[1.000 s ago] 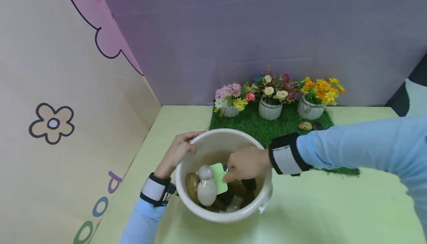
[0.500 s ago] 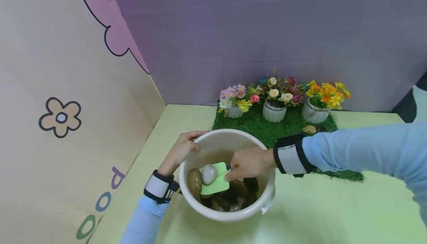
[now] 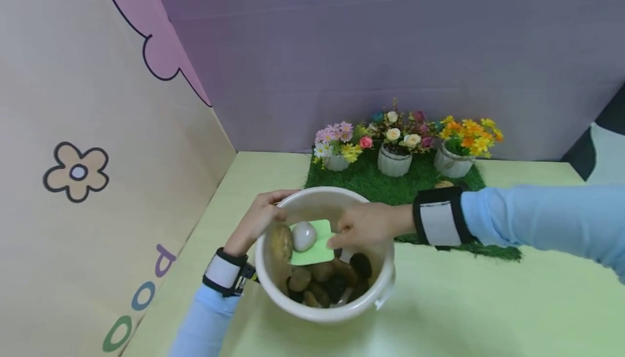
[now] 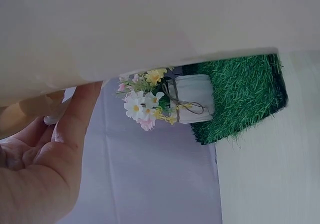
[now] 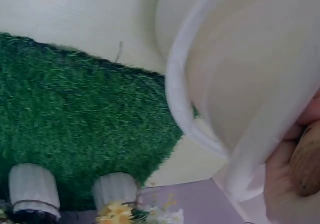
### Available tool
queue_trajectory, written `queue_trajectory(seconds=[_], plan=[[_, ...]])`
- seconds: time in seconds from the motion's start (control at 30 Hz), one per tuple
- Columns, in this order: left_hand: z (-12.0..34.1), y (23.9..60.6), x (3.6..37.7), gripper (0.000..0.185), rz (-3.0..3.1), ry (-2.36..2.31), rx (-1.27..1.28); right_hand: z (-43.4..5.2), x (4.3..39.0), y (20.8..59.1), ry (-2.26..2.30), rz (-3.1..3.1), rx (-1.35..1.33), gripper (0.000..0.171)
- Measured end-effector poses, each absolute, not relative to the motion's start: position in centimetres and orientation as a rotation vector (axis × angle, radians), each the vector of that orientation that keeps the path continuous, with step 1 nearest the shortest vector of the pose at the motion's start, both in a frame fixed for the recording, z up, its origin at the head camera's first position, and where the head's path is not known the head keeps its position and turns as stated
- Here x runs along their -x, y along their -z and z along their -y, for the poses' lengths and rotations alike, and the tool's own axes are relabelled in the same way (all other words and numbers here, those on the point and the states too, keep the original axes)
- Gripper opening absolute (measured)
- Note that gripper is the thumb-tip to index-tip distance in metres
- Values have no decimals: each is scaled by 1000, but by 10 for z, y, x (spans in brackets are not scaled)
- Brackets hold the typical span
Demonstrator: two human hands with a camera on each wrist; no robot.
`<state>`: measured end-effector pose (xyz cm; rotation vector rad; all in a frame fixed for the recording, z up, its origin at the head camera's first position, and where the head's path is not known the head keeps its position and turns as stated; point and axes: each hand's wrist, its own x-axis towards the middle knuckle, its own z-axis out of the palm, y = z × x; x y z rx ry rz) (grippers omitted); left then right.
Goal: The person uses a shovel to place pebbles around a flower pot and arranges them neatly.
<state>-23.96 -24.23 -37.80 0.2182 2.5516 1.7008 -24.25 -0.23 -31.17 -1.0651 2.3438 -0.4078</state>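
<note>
My left hand (image 3: 259,220) grips the left rim of a white bucket (image 3: 324,313), which also fills the top of the left wrist view. Inside the bucket, my right hand (image 3: 363,225) holds a small shovel by its handle. The shovel's flat green blade (image 3: 319,251) carries a smooth whitish stone (image 3: 304,236). A brown stone (image 3: 281,241) lies by the left wall, close to the blade. Brown and black stones (image 3: 319,292) cover the bottom. In the right wrist view, a brown rounded piece (image 5: 306,161), seemingly the handle's end, shows in the curled hand.
Behind the bucket lies a green artificial grass mat (image 3: 390,193) with three potted flower arrangements: pink and white (image 3: 337,148), cream and purple (image 3: 397,140), orange (image 3: 469,137). A tan stone (image 3: 443,184) rests on it. A patterned wall (image 3: 161,123) borders the table's left.
A larger oval whitish stone has left the blade; the round one stays on it. My right hand has raised the shovel slightly, showing more stones below. My left hand keeps its grip.
</note>
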Motion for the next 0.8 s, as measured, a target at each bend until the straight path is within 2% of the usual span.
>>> queue_trajectory(seconds=[0.33,0.8], plan=[[244,379,241,61,-2519,-1715,-228,-9,241,303,407,-2377,1073,41],[244,375,239,60,-2484,-1735,-238,-62,266,261,461,-2384,825,43]])
